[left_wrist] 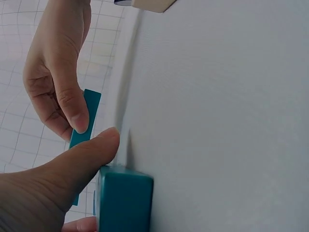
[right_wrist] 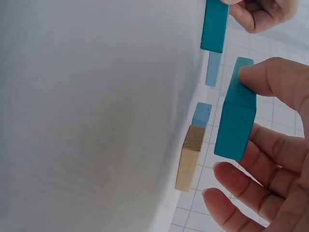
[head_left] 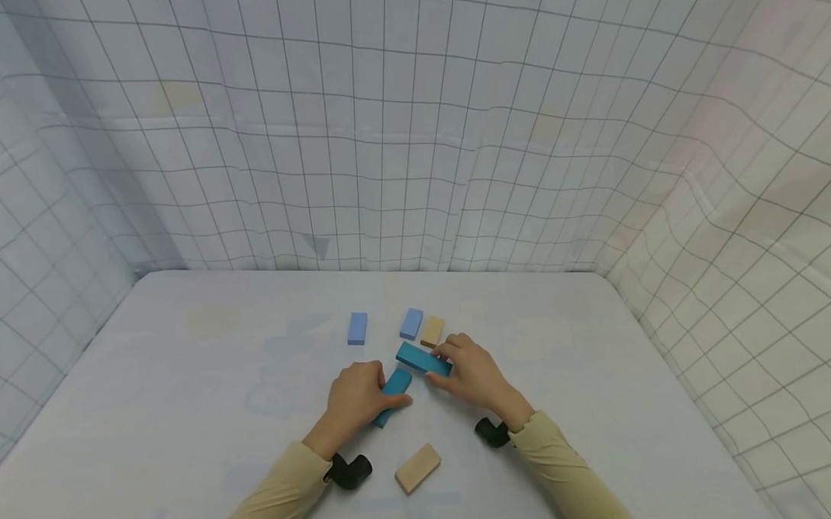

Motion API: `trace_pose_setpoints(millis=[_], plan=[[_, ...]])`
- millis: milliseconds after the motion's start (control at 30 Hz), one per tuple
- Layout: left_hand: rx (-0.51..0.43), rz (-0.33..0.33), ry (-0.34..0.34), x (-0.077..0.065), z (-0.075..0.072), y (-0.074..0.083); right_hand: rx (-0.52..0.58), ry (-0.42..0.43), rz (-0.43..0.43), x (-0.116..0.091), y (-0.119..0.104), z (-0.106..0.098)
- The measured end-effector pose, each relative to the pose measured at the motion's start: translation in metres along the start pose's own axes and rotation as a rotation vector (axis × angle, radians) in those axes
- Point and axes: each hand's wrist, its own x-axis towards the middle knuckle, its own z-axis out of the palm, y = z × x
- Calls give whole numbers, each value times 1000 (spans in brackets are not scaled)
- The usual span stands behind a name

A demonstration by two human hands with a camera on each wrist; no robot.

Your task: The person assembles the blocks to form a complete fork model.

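Observation:
My left hand [head_left: 354, 393] grips a teal block [head_left: 398, 381] at the middle of the white table, thumb on one long side and fingers on the other. In the left wrist view that block's end [left_wrist: 126, 200] stands close against the tabletop. My right hand [head_left: 476, 372] pinches a second teal block [head_left: 419, 358] between thumb and fingers, its left end angled away from me. The right wrist view shows this block [right_wrist: 235, 116] held above the tabletop, with the lower fingers spread loosely. The two teal blocks are near each other, almost at right angles.
Beyond the hands lie two blue blocks [head_left: 357, 328] and a yellowish wooden block [head_left: 432, 331], which sits beside the right blue block [head_left: 412, 324]. A plain wooden block [head_left: 418, 469] lies nearer me, between the forearms. A grid-patterned curtain [head_left: 384, 138] surrounds the table [head_left: 186, 390].

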Motion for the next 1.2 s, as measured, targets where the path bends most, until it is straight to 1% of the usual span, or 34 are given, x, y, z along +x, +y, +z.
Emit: trace_pose_setpoints(millis=[167,300,433,533,667,767,900,1067,1200], plan=[[-37,-9,4,-1,2,1,-3,1,5,0,1,0],[-113,-12,13,-2,3,-2,4,-4,2,1,0,0],[-257,-42,-27,-3,2,-7,6,-12,0,2,0,1],[-374,-69,-75,-4,0,-9,2,-16,-3,4,0,2],[-477,-79,-116,-4,0,-10,-2,-25,1,6,0,3],[-527,-92,-131,-5,1,-10,0,-36,6,8,1,5],[-579,-105,-124,-7,5,-10,15,-56,0,11,1,7],[-638,-87,-91,-9,9,-10,36,-74,-14,15,1,8],[-648,-70,-63,-11,13,-10,22,-94,-18,17,-1,9]])
